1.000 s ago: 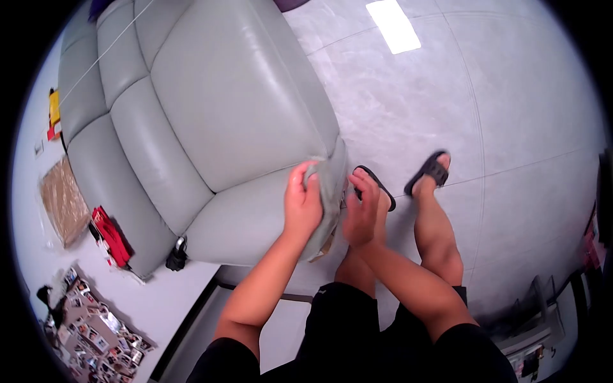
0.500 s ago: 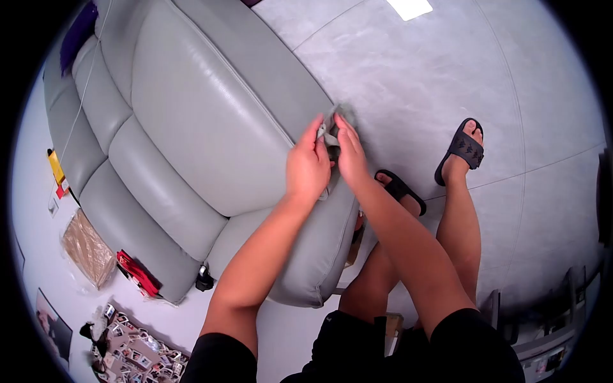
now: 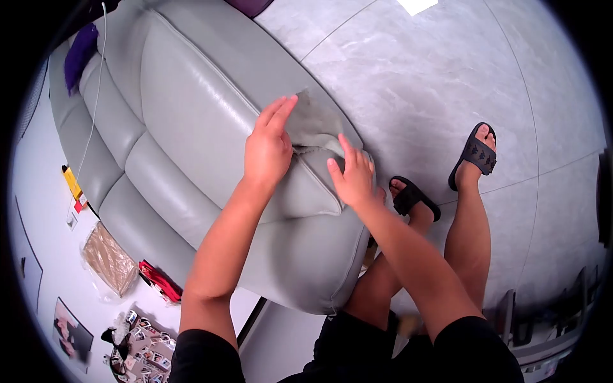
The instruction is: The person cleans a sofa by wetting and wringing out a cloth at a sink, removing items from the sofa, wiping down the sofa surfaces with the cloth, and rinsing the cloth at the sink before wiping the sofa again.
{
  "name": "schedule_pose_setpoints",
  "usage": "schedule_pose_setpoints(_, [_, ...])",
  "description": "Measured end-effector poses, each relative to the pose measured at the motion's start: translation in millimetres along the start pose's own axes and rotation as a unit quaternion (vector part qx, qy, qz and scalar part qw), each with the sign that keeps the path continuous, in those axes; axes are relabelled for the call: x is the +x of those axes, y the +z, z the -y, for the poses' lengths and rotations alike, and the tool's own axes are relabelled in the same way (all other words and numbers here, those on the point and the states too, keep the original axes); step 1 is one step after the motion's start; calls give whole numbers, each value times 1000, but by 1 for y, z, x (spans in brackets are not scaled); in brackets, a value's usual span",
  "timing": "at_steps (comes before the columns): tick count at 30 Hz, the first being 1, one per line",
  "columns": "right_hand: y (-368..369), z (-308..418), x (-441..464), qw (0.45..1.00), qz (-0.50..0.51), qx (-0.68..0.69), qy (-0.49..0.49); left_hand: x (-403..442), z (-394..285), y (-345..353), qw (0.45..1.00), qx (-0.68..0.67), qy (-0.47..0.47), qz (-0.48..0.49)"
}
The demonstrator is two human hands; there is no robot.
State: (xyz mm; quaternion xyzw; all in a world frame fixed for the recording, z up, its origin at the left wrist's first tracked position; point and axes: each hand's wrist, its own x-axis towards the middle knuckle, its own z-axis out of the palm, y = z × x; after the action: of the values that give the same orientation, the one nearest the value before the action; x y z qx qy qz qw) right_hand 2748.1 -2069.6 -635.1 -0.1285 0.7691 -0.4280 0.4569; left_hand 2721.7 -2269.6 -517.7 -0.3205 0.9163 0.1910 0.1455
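Observation:
A thin grey cloth (image 3: 311, 124), partly blurred, spreads over the front edge of the grey leather sofa (image 3: 185, 127), between my two hands. My left hand (image 3: 268, 150) is at the cloth's left side, above the seat cushion, its fingers stretched out and nothing gripped. Across from it, my right hand (image 3: 355, 175) is by the sofa's front corner with its fingers apart. Its fingertips are close to the lower right part of the cloth; whether they touch it I cannot tell. A fold runs along the cloth's near edge.
Purple fluffy item (image 3: 80, 57) on the sofa's far end; a white cord (image 3: 96, 102) hangs across the backrest. Behind the sofa are a plastic-wrapped brown package (image 3: 110, 258) and a red item (image 3: 159, 281). My feet in black slides (image 3: 477, 156) stand on the tiled floor (image 3: 415, 83).
My hands were close together around the bunched cloth; now they have moved apart, and the cloth lies spread out between them. The view has shifted slightly.

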Motion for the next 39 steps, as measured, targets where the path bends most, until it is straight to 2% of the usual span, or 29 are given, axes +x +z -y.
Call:
schedule_pose_setpoints(2, [-4,4,1,1000,-7,-28,11,6,-2,0,997,-2,-46,59])
schedule_pose_setpoints(5, [-11,2,2,999,3,-48,-17,19,-6,0,996,14,-33,81])
schedule_pose_setpoints(6, [-17,2,2,997,-6,-37,-64,25,-5,0,996,14,-28,84])
schedule_pose_setpoints(7, [-22,2,2,993,-15,-27,-111,30,-3,-1,989,88,6,121])
schedule_pose_setpoints(8, [-26,2,2,994,-17,-27,-106,35,0,-1,974,161,38,157])
schedule_pose_setpoints(9, [-28,1,2,986,-61,20,-152,38,5,1,973,160,41,159])
schedule_pose_setpoints(10, [-30,0,3,972,-104,68,-199,42,12,5,963,191,97,165])
schedule_pose_setpoints(11, [-32,-3,6,973,-104,67,-196,44,17,9,948,221,151,172])
schedule_pose_setpoints(14, [-33,-14,17,965,-116,95,-216,48,24,13,943,217,189,167])
schedule_pose_setpoints(16, [-32,-26,22,987,27,74,-142,54,27,15,945,201,190,175])
schedule_pose_setpoints(18, [-27,-31,25,990,58,57,-114,58,30,19,947,184,192,182])
schedule_pose_setpoints(20, [-28,-21,28,979,92,161,80,59,34,27,922,249,157,254])
schedule_pose_setpoints(21, [-32,-22,30,993,84,82,4,60,33,29,921,250,156,256])
schedule_pose_setpoints(25, [-34,-30,36,991,112,68,13,63,29,35,905,290,123,285])
schedule_pose_setpoints(27, [-31,-44,47,990,109,7,-90,65,28,36,899,302,119,292])
schedule_pose_setpoints(28, [-31,-46,47,990,108,8,-88,65,29,38,899,306,119,290])
schedule_pose_setpoints(30, [-35,-46,43,991,-8,75,-112,64,31,40,897,310,118,291])
schedule_pose_setpoints(31, [-36,-43,41,991,-6,75,-110,63,33,41,901,309,122,278])
schedule_pose_setpoints(33, [-38,-39,40,968,-159,92,-169,62,33,44,906,306,127,265])
schedule_pose_setpoints(34, [-38,-42,39,969,-159,91,-168,62,32,44,908,300,126,265])
schedule_pose_setpoints(36, [-39,-48,37,976,20,110,-189,63,27,41,909,294,125,266])
schedule_pose_setpoints(37, [-35,-46,35,976,20,110,-188,63,17,33,895,307,129,297])
schedule_pose_setpoints(38, [-28,-42,34,982,122,148,-6,62,10,26,879,319,134,327])
schedule_pose_setpoints(39, [-22,-37,35,943,217,179,176,59,6,22,879,319,135,327])
